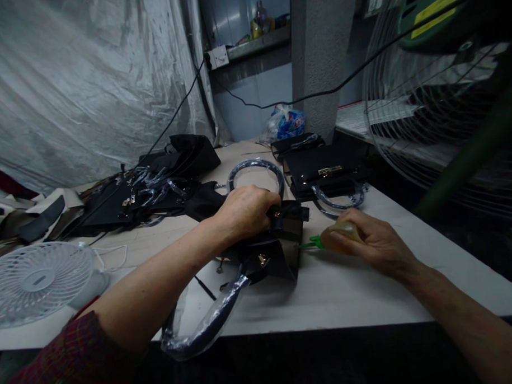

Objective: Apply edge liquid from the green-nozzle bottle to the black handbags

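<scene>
My left hand [247, 211] is closed over the top of a glossy black handbag [283, 244] lying on the pale table [360, 289], gripping it near its gold clasp. One plastic-wrapped handle [210, 322] of the bag hangs over the table's front edge; another handle loop [255, 171] lies behind my hand. My right hand [373, 241] is wrapped round a small yellowish bottle [343, 232] with a green nozzle [310, 244], whose tip points at the bag's right side.
A pile of black bags and wrapped handles [150, 190] lies at the left rear. A finished black bag [326, 173] sits behind. A small white fan [34, 281] stands at the left, a large wire fan [442, 107] at the right. A cable hangs across.
</scene>
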`<action>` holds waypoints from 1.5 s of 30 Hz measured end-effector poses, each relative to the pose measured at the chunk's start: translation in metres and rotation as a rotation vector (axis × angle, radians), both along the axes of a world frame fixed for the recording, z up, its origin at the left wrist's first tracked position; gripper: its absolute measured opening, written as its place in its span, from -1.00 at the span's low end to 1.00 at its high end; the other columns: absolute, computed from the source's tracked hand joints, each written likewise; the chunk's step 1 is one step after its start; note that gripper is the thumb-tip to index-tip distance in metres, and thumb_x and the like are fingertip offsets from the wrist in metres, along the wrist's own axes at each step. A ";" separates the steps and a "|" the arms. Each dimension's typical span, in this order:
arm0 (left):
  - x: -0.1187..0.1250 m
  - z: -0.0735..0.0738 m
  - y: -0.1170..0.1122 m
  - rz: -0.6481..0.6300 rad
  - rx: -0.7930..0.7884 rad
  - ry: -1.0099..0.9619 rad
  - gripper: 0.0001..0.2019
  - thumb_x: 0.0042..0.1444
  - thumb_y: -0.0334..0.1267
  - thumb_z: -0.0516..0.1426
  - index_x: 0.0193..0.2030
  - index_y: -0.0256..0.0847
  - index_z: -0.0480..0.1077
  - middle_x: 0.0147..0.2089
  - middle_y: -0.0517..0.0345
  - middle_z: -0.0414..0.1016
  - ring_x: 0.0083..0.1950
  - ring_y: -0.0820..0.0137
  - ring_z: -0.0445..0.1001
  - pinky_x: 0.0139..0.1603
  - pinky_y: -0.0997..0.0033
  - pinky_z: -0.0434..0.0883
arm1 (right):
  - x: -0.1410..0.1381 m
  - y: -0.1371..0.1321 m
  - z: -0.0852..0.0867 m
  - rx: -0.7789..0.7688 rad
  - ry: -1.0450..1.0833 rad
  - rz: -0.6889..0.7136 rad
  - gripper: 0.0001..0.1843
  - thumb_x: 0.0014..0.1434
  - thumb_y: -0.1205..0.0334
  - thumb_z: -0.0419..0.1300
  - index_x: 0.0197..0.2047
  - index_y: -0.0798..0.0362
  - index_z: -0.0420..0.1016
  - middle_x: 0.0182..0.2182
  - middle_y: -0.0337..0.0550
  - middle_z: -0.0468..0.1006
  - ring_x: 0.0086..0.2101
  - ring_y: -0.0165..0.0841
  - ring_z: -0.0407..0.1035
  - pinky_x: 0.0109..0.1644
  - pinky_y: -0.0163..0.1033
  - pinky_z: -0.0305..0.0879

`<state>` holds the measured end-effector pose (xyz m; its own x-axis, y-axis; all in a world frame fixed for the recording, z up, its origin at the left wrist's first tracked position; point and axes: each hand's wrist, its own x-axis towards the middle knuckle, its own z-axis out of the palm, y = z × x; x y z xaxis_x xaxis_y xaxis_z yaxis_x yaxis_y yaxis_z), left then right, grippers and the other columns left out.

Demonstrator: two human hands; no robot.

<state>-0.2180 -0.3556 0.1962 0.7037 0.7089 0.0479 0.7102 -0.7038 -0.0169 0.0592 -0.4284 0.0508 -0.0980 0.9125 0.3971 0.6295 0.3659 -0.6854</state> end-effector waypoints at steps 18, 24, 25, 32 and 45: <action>-0.005 -0.003 -0.005 -0.011 -0.012 0.006 -0.70 0.07 -0.46 0.18 -0.14 -0.10 0.67 -0.17 0.07 0.73 -0.12 0.12 0.66 -0.28 0.29 0.35 | -0.013 -0.023 0.003 0.056 0.002 0.062 -0.67 0.40 -0.12 0.24 -0.23 -0.04 0.47 -0.36 -0.21 0.49 -0.44 -0.28 0.38 -0.35 -0.17 0.27; -0.006 -0.003 -0.010 -0.026 -0.022 0.012 -0.71 0.09 -0.45 0.18 -0.14 -0.12 0.67 -0.19 0.05 0.72 -0.12 0.14 0.66 -0.27 0.32 0.39 | -0.014 -0.028 0.007 -0.013 0.052 0.012 -0.65 0.38 -0.16 0.24 -0.25 -0.05 0.47 -0.36 -0.21 0.52 -0.42 -0.26 0.40 -0.33 -0.16 0.31; -0.006 -0.002 -0.010 -0.022 -0.022 0.019 -0.71 0.10 -0.45 0.18 -0.13 -0.11 0.68 -0.19 0.05 0.72 -0.12 0.14 0.66 -0.26 0.32 0.40 | -0.015 -0.029 0.007 -0.005 0.058 0.010 -0.65 0.38 -0.16 0.24 -0.25 -0.05 0.47 -0.36 -0.20 0.52 -0.42 -0.26 0.39 -0.33 -0.16 0.31; -0.003 0.001 -0.012 0.007 -0.028 0.055 -0.70 0.11 -0.46 0.18 -0.11 -0.10 0.68 -0.18 0.06 0.72 -0.13 0.19 0.65 -0.21 0.35 0.44 | -0.015 -0.034 0.006 0.083 0.015 0.088 -0.77 0.40 -0.02 0.24 -0.20 -0.06 0.48 -0.32 -0.20 0.53 -0.41 -0.27 0.41 -0.32 -0.17 0.29; -0.003 0.003 -0.015 0.006 -0.022 0.067 -0.72 0.07 -0.48 0.18 -0.19 -0.11 0.67 -0.29 0.08 0.68 -0.20 0.19 0.63 -0.28 0.34 0.38 | -0.016 -0.038 0.014 0.085 0.020 0.130 -0.70 0.42 -0.10 0.23 -0.20 -0.07 0.49 -0.30 -0.14 0.55 -0.38 -0.22 0.46 -0.32 -0.13 0.36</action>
